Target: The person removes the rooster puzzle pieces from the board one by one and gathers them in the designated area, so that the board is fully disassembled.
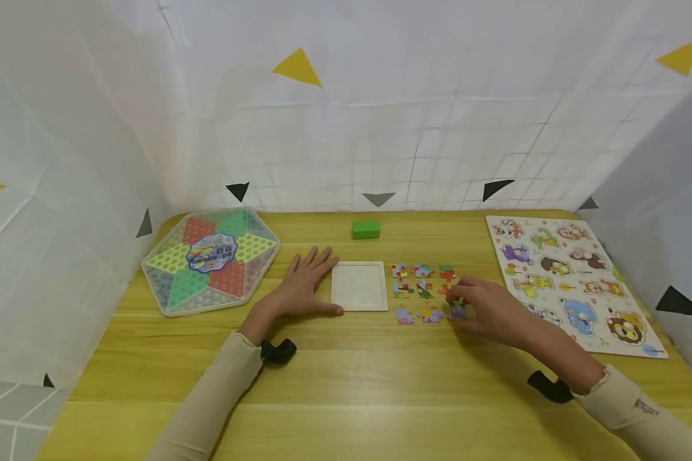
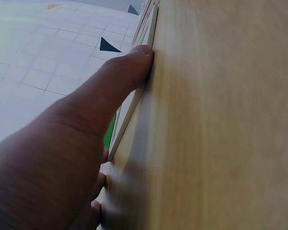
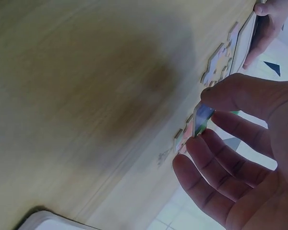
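Note:
A white square puzzle tray point(image 1: 358, 287) lies in the middle of the table. My left hand point(image 1: 307, 287) spreads its fingers along the tray's left side, the thumb at its near left corner; the left wrist view shows the thumb point(image 2: 129, 72) against the tray's edge. To the tray's right, several colourful jigsaw pieces point(image 1: 425, 290) lie in loose rows. My right hand point(image 1: 493, 312) is at the right end of these rows. In the right wrist view it pinches one jigsaw piece point(image 3: 202, 118) between thumb and fingers, the piece tilted up on edge.
At the left lies a hexagonal Chinese checkers box point(image 1: 210, 261). A green block point(image 1: 366, 230) sits behind the tray. An animal puzzle board point(image 1: 573, 282) lies at the right, beyond my right hand. White patterned cloth point(image 1: 380, 128) closes off the table's back and sides.

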`<state>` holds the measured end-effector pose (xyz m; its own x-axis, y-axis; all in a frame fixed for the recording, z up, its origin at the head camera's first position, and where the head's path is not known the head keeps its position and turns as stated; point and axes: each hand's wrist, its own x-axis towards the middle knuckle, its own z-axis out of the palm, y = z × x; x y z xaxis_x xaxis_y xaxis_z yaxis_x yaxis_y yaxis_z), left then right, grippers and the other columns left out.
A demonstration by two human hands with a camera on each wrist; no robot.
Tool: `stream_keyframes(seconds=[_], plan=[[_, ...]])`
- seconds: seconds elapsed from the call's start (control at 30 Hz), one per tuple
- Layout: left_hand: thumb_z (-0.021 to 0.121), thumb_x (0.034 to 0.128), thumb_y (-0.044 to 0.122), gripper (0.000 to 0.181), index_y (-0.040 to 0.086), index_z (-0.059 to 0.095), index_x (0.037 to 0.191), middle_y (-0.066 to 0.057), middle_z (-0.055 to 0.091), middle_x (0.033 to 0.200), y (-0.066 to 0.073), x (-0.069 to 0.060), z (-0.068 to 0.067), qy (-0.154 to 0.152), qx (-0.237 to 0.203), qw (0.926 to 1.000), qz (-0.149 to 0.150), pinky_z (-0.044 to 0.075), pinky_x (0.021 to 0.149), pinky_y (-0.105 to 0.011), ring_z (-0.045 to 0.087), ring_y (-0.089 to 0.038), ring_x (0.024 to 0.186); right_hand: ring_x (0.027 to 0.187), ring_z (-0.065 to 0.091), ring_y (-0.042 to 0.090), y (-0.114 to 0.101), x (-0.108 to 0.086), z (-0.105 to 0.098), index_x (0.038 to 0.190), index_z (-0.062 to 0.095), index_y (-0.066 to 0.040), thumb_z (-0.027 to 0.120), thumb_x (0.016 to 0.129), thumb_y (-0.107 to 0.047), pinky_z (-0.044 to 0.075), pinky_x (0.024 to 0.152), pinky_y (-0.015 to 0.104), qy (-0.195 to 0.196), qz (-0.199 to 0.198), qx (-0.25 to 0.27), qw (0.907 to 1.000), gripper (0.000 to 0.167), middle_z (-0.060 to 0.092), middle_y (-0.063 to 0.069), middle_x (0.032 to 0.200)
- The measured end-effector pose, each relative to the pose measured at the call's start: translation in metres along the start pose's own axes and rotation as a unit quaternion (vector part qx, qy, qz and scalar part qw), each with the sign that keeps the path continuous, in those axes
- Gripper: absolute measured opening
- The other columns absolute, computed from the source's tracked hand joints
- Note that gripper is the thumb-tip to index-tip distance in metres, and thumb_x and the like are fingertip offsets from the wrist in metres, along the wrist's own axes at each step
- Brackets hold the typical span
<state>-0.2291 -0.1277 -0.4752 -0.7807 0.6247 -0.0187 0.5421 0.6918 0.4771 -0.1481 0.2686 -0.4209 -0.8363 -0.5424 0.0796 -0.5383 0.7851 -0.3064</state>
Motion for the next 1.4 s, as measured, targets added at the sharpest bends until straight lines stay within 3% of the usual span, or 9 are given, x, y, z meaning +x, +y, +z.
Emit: stream_keyframes(seconds=[0.77,1.1,1.4], plan=[[0.068,0.0755,0.076,0.114,0.018,0.022,0.162,-0.004,0.006,0.168,-0.001,0.002,0.001,-0.006,0.002,1.0,-0.003,-0.007,0.118,-0.054,-0.006,-0.028,0.153,0.086,0.063,0.022,0.002,-0.003,0.009,0.097,0.073,-0.013,0.085,0.074,-0.005,0.054,0.073,0.043,-0.004,0.005,-0.003,1.0,0.027,0.063,0.004,0.1],[0.07,0.0756,0.074,0.113,0.019,0.022,0.162,-0.004,0.006,0.168,0.001,0.007,0.002,-0.01,0.001,0.9999,0.009,-0.007,0.118,-0.054,-0.005,-0.028,0.153,0.088,0.064,0.022,0.002,-0.012,0.008,0.101,0.073,-0.011,0.086,0.075,-0.007,0.055,0.074,0.042,0.005,0.014,0.001,0.9999,0.029,0.063,0.003,0.102],[0.072,0.0762,0.072,0.113,0.017,0.022,0.161,-0.006,0.007,0.168,-0.003,0.0,-0.001,-0.009,-0.005,0.9999,0.011,-0.006,0.118,-0.056,-0.004,-0.031,0.152,0.094,0.065,0.025,-0.003,-0.012,0.01,0.109,0.072,-0.008,0.083,0.08,-0.014,0.055,0.078,0.044,0.02,0.019,0.018,0.9995,0.032,0.065,0.004,0.105]])
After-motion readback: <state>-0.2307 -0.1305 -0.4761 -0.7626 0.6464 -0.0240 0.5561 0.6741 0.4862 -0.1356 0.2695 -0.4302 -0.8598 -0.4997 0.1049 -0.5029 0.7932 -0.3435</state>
